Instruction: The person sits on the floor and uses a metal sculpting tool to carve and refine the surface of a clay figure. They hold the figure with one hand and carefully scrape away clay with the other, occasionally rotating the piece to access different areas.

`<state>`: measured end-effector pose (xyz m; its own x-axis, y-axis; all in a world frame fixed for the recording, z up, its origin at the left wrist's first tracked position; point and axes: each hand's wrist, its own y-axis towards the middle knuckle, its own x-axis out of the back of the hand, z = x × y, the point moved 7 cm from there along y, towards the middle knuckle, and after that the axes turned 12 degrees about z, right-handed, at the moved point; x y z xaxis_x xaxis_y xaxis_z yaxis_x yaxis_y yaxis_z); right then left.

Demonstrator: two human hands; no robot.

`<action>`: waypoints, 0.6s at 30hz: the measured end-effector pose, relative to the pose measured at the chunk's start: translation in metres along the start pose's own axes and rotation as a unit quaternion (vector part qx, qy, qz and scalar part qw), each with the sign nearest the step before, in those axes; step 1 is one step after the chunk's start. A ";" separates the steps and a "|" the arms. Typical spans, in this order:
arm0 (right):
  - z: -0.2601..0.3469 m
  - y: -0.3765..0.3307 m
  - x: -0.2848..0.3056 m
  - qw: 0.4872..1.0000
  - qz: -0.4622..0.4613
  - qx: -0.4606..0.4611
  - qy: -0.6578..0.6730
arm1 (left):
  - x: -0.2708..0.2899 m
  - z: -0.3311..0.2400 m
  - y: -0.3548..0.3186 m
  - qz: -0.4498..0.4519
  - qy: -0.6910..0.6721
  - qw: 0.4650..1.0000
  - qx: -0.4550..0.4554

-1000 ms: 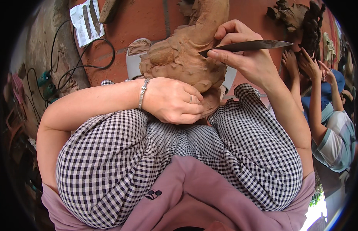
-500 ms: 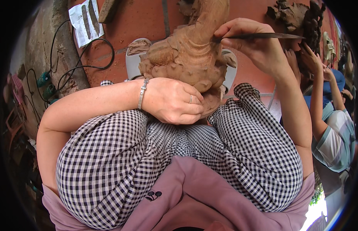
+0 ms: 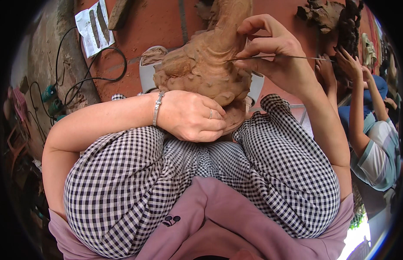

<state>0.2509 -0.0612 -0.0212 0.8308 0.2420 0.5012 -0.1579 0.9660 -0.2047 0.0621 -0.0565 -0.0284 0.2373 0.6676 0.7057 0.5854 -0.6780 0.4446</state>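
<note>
between the checked-trousered knees, a brown clay figure [image 3: 206,65] stands upright over the red floor [image 3: 162,21]. left hand [image 3: 190,116], wearing a ring and a silver bracelet [image 3: 157,108], cups the figure's base, its grip wrapped around the clay. right hand [image 3: 277,54] pinches a thin metal tool [image 3: 288,56] in a narrow grip, tip touching the figure's side. beside the right arm, another person's hands [image 3: 340,65] work more clay.

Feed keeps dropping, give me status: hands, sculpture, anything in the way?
Left hand cupping clay sculpture at its base. Right hand pinching thin modelling tool, tip on the clay. Another person's hands nearby on the right, not touching.
</note>
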 end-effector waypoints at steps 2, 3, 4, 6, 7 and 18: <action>-0.011 -0.001 0.004 1.000 0.003 0.000 0.021 | 0.000 0.000 0.001 0.002 0.003 1.000 -0.006; -0.026 -0.001 0.010 0.998 0.007 -0.002 0.056 | 0.000 0.000 0.001 -0.001 0.003 1.000 -0.004; -0.037 -0.003 0.014 0.993 -0.009 -0.013 0.118 | 0.000 0.001 0.002 -0.003 0.002 1.000 -0.004; -0.043 -0.007 0.014 0.986 -0.048 -0.055 0.153 | 0.000 0.000 0.000 -0.006 0.007 1.000 0.008; -0.045 -0.010 0.012 0.980 -0.067 -0.076 0.170 | 0.000 0.000 0.000 -0.006 0.010 1.000 0.015; -0.036 -0.025 -0.014 0.964 -0.194 -0.119 0.135 | 0.003 0.001 0.003 0.001 0.004 1.000 0.007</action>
<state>0.2624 -0.0919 -0.0533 0.9166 -0.1980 0.3474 0.2935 0.9232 -0.2481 0.0654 -0.0562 -0.0249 0.2318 0.6643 0.7106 0.5959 -0.6744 0.4361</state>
